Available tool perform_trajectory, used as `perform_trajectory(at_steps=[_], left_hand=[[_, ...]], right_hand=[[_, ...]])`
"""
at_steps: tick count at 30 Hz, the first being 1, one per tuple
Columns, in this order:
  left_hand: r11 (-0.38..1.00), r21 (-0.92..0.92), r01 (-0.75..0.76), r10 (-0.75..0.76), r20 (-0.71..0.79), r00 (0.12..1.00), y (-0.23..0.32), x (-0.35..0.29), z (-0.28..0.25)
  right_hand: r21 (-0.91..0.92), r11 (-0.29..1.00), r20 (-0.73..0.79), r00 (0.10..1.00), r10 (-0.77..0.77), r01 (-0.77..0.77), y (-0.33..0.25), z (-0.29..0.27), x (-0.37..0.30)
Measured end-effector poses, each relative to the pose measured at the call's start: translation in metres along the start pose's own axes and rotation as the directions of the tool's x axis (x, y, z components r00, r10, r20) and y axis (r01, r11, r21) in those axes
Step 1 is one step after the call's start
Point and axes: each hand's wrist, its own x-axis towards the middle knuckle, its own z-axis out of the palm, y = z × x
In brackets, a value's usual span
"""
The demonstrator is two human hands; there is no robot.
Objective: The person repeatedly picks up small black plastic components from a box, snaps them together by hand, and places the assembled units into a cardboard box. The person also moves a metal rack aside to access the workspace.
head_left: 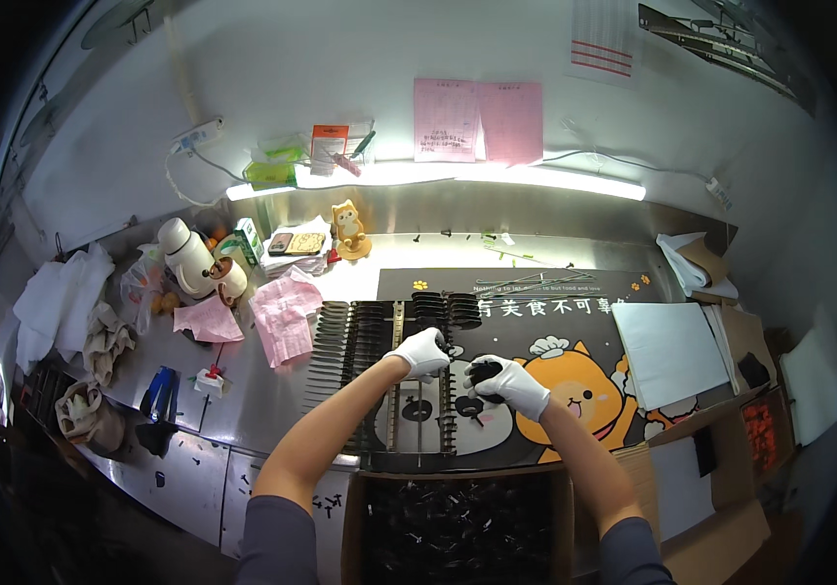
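A black rack [398,390] with upright rails lies on the printed mat in front of me. Rows of dark, rounded, spoon-like pieces [370,336] fill its left side, and more are stacked at its far end. My left hand [421,353], in a white glove, is closed at the right-hand rail, its fingertips pinching a small black piece. Just right of the rack, my right hand [514,385], also gloved in white, curls around several black oval pieces. Their exact kind is too small to tell.
An open cardboard box [458,526] full of glossy black pieces stands at the near edge. White sheets [672,353] and another open carton [701,487] are at the right. Pink paper [285,314], a white flask [184,252] and a cat figurine [348,229] stand left.
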Motion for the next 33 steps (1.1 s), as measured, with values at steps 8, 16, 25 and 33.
perform_trajectory(at_steps=[8, 16, 25, 33], left_hand=[[0.807, -0.56, -0.188, 0.243, 0.026, 0.97, 0.03, -0.055, -0.023], [0.684, -0.675, -0.276, 0.17, -0.22, 0.96, 0.005, -0.139, 0.067], [0.818, -0.219, -0.532, 0.518, -0.121, 0.847, -0.029, -0.184, 0.115], [0.8, 0.086, -0.594, 0.586, -0.327, 0.741, -0.059, -0.211, 0.131]], right_hand=[[0.136, 0.991, -0.024, 1.0, 0.011, -0.008, 0.01, -0.02, -0.028], [-0.237, 0.971, 0.172, 0.985, 0.02, 0.021, -0.021, 0.016, -0.072], [-0.476, 0.876, 0.308, 0.918, 0.251, -0.08, -0.004, 0.057, -0.123], [-0.336, 0.935, 0.178, 0.967, 0.183, -0.115, 0.041, 0.097, -0.138]])
